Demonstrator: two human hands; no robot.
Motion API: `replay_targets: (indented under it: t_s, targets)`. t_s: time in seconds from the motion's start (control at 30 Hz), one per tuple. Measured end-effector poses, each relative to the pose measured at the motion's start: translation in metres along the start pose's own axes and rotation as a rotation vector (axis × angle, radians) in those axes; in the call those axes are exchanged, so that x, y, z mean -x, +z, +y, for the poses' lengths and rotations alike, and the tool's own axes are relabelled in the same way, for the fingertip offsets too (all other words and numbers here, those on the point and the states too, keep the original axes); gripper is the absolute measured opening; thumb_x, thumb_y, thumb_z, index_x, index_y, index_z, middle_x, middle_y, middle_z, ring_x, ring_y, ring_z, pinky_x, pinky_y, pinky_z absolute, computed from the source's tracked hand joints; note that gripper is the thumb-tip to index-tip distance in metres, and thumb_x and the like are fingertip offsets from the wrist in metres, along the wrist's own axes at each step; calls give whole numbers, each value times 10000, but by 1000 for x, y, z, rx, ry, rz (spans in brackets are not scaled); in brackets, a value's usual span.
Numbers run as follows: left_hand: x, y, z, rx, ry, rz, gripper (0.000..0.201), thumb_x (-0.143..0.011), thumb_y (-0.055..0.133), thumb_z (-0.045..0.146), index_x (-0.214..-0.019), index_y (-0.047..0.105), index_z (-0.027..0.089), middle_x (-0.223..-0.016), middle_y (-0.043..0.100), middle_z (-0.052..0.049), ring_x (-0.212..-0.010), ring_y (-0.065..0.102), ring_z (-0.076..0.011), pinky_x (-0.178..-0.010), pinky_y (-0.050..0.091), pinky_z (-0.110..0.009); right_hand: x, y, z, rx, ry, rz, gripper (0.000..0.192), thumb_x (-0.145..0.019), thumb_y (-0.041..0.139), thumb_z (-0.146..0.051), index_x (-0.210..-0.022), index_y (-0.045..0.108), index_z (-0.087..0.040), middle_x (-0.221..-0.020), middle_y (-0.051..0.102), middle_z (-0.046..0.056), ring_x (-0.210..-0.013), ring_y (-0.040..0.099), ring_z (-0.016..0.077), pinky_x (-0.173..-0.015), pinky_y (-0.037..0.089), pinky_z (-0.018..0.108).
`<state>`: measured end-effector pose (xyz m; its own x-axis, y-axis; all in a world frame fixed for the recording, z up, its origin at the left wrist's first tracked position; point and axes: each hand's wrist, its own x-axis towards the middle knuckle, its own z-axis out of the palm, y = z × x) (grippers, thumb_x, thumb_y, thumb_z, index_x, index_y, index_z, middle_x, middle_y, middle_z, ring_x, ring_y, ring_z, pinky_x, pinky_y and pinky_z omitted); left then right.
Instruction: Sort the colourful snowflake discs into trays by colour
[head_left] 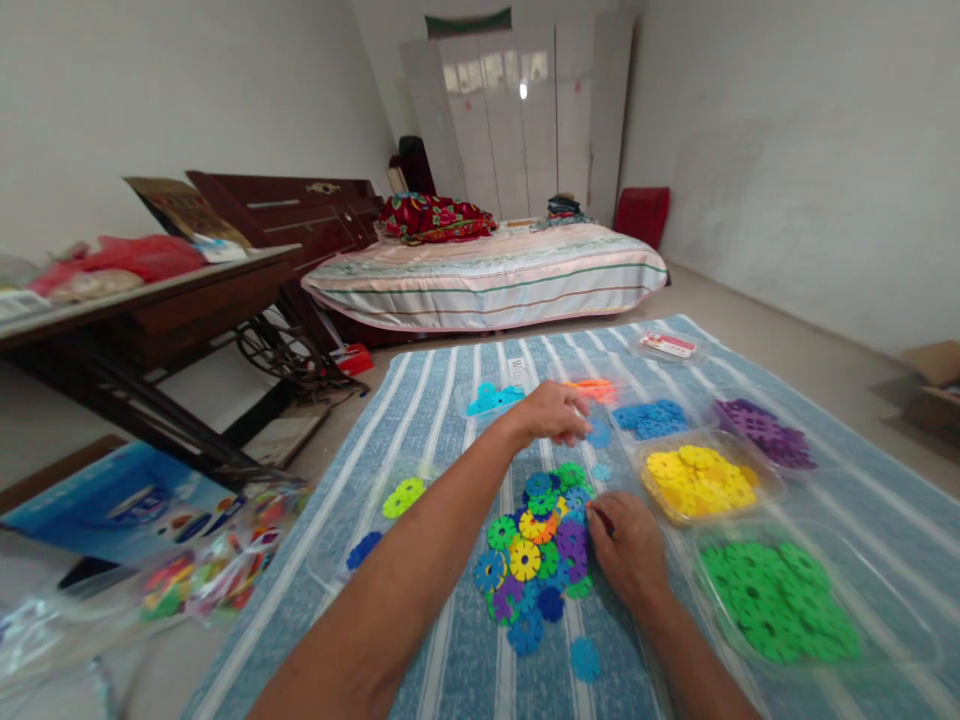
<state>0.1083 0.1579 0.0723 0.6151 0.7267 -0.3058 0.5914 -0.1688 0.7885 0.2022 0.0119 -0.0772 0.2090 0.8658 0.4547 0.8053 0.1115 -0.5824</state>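
A heap of mixed coloured snowflake discs (536,545) lies on a blue striped cloth (435,400). My right hand (628,545) rests at the heap's right edge, fingertips touching the discs. My left hand (551,412) reaches beyond the heap, fingers curled over a blue disc (598,433) near a clear tray of orange discs (592,388); whether it grips the disc is unclear. Around the heap stand clear trays sorted by colour: green (780,600), yellow (701,480), blue (651,418), purple (765,432), light blue (493,398).
A tray with lime and dark blue discs (386,520) stands left of the heap. A plastic bag of mixed discs (202,575) and a blue box (120,500) lie on the floor at left. Beyond are a sewing table (150,300), a bed (487,275) and a cardboard box (934,385).
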Motion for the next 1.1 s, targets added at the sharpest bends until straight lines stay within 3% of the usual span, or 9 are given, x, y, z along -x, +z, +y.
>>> replay_targets:
  t_s: [0.07, 0.13, 0.27, 0.4, 0.57, 0.73, 0.9, 1.1]
  targets:
    - [-6, 6, 13, 74, 89, 147, 260, -764, 582, 256, -980, 581, 112, -736, 672, -48, -533, 589, -80, -482, 433, -175, 0, 0, 0, 1, 0, 0, 213, -839, 442, -251, -751, 627, -196, -775, 630, 45, -780, 542, 173, -744, 400, 292]
    - [-8, 9, 13, -89, 72, 193, 263, -814, 511, 291, -980, 597, 108, -780, 681, -65, -559, 600, -85, -499, 444, -181, 0, 0, 0, 5, 3, 7, 216, -840, 441, -252, -749, 628, -195, -779, 630, 46, -780, 540, 170, -747, 396, 290]
    - [1, 9, -18, -543, -42, 80, 179, -654, 662, 269, -761, 668, 125, -686, 670, -46, -679, 626, -164, -596, 457, -230, 0, 0, -2, 12, 9, 7, 218, -844, 438, -245, -751, 629, -193, -780, 626, 46, -777, 538, 168, -744, 387, 287]
    - [18, 11, -52, -617, -87, 26, 199, -504, 745, 266, -638, 664, 145, -673, 659, -41, -750, 614, -206, -643, 440, -253, -1, 0, -2, 8, 7, -4, 214, -844, 440, -242, -752, 625, -187, -774, 620, 45, -785, 536, 170, -744, 386, 285]
    - [23, 12, -77, -548, -129, -3, 201, -523, 727, 300, -623, 645, 147, -581, 594, 20, -608, 554, -136, -543, 388, -208, 0, 1, 1, 12, -4, 1, 204, -839, 443, -247, -755, 620, -192, -774, 621, 43, -786, 535, 174, -749, 389, 294]
    - [21, 8, -94, -411, -161, 40, 312, -446, 764, 301, -672, 626, 137, -552, 535, 55, -550, 489, -102, -490, 348, -197, 1, 0, 1, 24, 1, 5, 206, -839, 444, -259, -763, 623, -192, -789, 628, 47, -800, 539, 177, -756, 393, 296]
    - [24, 3, -102, -272, -194, 54, 307, -403, 774, 296, -586, 592, 130, -509, 514, 54, -516, 471, -94, -473, 345, -206, 0, -1, -1, 23, 0, 13, 207, -835, 441, -252, -758, 623, -191, -785, 627, 45, -800, 532, 178, -768, 392, 304]
    - [28, -7, -102, -124, -257, 35, 243, -501, 725, 285, -583, 547, 142, -405, 454, 81, -380, 404, -65, -395, 339, -192, 0, 0, -1, 15, 6, 10, 206, -836, 438, -248, -754, 618, -190, -781, 621, 46, -794, 532, 176, -764, 391, 306]
